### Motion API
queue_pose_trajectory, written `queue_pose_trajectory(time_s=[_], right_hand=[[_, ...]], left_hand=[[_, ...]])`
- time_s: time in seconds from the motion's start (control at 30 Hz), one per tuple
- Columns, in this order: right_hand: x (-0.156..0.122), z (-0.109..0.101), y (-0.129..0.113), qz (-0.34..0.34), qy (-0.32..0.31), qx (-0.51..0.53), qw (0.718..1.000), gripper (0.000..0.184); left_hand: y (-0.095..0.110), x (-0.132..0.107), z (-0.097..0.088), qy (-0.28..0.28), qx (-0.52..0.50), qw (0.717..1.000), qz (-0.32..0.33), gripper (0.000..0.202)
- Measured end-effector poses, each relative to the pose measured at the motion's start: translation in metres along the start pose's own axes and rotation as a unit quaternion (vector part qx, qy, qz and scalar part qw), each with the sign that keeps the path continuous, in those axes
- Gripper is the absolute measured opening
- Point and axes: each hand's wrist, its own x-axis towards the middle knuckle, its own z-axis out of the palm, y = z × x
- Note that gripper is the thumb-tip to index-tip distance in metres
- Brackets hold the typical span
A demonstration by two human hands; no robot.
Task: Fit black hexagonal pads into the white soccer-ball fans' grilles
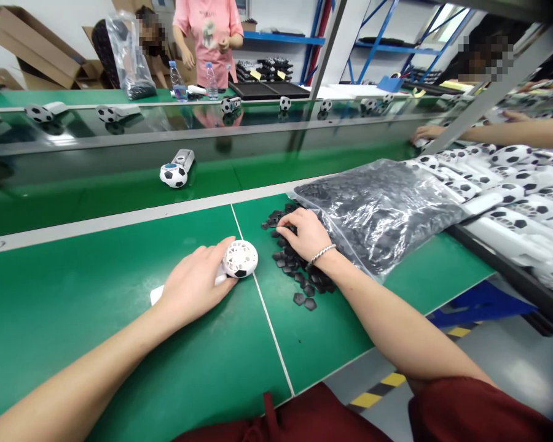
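My left hand (pixel 196 277) is wrapped around the handle of a white device that looks like a handheld fan (pixel 240 258). Its round football-patterned head faces up, with many open cells and a black pentagon at the near edge. The handle's end shows past my wrist on the left. Over a loose pile of small black pentagon pieces (pixel 299 278) is my right hand (pixel 308 234), thumb and forefinger bent together at the pile's left side. Whatever lies between those fingertips is too small to make out.
Behind my right hand lies a clear bag of black pieces (pixel 378 205). A black tray (pixel 498 270) piled with white football-headed devices stands at the right. One finished-looking device (pixel 176 169) rests on the green conveyor (pixel 258 162). Co-workers are across the line; another person's hand (pixel 428 133) reaches in.
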Motion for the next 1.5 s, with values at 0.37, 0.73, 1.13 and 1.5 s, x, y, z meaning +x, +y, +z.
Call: queue_pose_trajectory(time_s=[0.37,0.73,1.13,1.5], right_hand=[[0.0,0.006,-0.01,-0.093,-0.098,-0.081,0.988,0.019],[0.002,0.005,-0.016,-0.108,-0.103,-0.075,0.986,0.02],[-0.027,0.0,-0.057,-0.114,-0.121,0.363,0.917,0.008],[-0.029,0.012,-0.054,-0.083,-0.118,0.339,0.93,0.024]], left_hand=[[-0.001,-0.002,-0.002,-0.016,-0.001,0.999,0.039,0.058],[-0.008,0.001,-0.001,0.008,-0.012,0.998,0.058,0.062],[-0.009,0.0,0.001,0.024,-0.016,0.997,0.077,0.058],[-0.007,-0.002,0.0,0.013,-0.028,0.996,0.089,0.063]])
